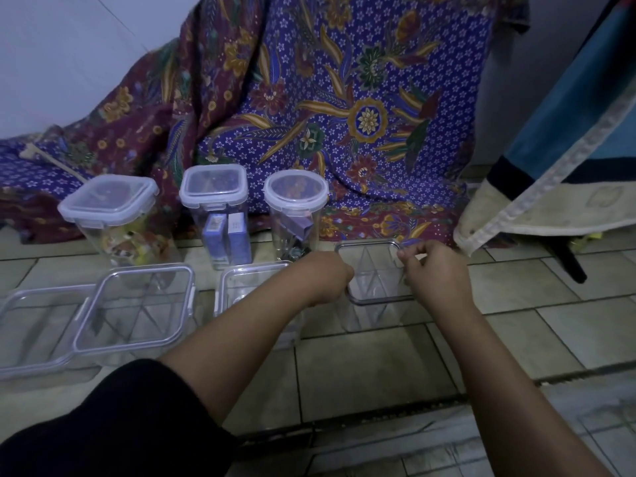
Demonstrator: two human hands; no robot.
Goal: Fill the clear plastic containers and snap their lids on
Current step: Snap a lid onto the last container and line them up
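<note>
You are holding an open, empty square clear plastic container on the tiled floor: your left hand is gripping its near-left rim, your right hand pinching its far-right corner.

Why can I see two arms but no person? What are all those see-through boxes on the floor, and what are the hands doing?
The camera sits on the person's head and looks down, so you see only their arms. The left hand and right hand are both at an open container with no lid, standing on the tiled floor. Whether they grip it, I cannot tell. Behind it stand three closed containers with things inside. On the left lie more clear pieces that look empty. A flowery cloth hangs behind.
</note>
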